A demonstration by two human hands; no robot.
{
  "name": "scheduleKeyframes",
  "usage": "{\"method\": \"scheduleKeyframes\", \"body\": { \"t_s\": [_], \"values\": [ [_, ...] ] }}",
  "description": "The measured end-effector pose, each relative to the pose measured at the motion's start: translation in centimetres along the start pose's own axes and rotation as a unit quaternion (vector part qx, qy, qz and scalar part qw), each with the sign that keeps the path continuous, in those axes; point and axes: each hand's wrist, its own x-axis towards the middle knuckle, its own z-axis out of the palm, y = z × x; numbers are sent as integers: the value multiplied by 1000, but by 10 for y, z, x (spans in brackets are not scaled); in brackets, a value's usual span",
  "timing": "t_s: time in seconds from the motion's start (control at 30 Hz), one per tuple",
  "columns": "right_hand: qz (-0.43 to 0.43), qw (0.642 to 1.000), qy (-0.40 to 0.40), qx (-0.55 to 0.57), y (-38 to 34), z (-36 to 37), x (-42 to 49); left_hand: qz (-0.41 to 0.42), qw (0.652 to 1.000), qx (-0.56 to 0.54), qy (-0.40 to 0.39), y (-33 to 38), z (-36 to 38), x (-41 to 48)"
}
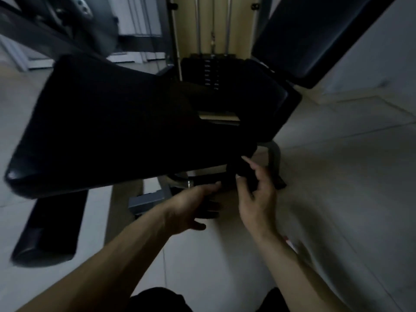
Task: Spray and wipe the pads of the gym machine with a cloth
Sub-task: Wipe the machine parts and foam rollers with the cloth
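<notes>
The gym machine's big black seat pad fills the left and middle of the view. A black backrest pad slants at the top right, and a narrow black pad lies low at the left. A dark cloth hangs from the seat pad's near right corner. My right hand pinches the cloth's lower part with curled fingers. My left hand reaches in under the seat's front edge, fingers straight, just left of the cloth. The picture is dim and blurred, and no spray bottle shows.
The weight stack and its guide rods stand behind the seat. A grey metal leg and base frame sit under the seat on the pale tiled floor. A small red-and-white object peeks out beside my right forearm.
</notes>
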Motion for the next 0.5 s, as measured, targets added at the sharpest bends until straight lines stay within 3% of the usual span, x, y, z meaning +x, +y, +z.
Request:
{"method": "scheduleKeyframes", "body": {
  "t_s": [0.07, 0.2, 0.37, 0.5],
  "values": [
    [-78, 992, -55, -85, -3, 21, -2, 2, 995, -66, 78, -16, -18, -12],
    [-202, 921, -143, -301, 8, 62, -10, 69, 945, -206, 246, -18, -34, -13],
    [-230, 906, -154, -321, 17, 49, 2, 62, 918, -258, 296, -9, -12, 5],
    [-158, 923, -119, -331, 49, -11, 37, 59, 918, -233, 317, -7, -15, 17]
  ]
}}
